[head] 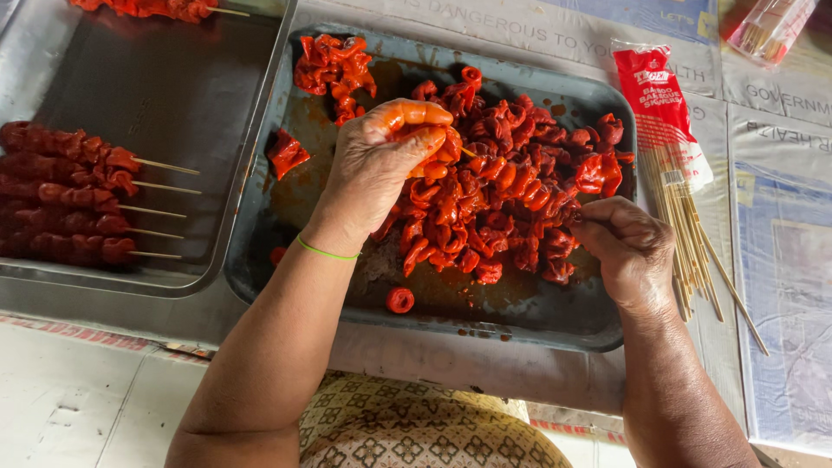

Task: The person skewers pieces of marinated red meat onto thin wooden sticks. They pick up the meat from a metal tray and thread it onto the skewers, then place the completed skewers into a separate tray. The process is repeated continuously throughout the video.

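Over the dark tray (260,260), the left hand (381,165) is pinching red meat (438,156) on a skewer tip (468,152), fingers closed. Beside it, the right hand (628,247) is curling into the meat pile (503,191); its grasp is unclear. Filled skewers (78,191) are lying in a steel tray (251,165) to the left, bare sticks (689,234) to the right.

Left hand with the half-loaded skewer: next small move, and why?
Probably slide the meat in the left hand further down its skewer: only a short tip shows past the fingers. The right hand is already at the edge of the meat pile, seemingly picking a piece.
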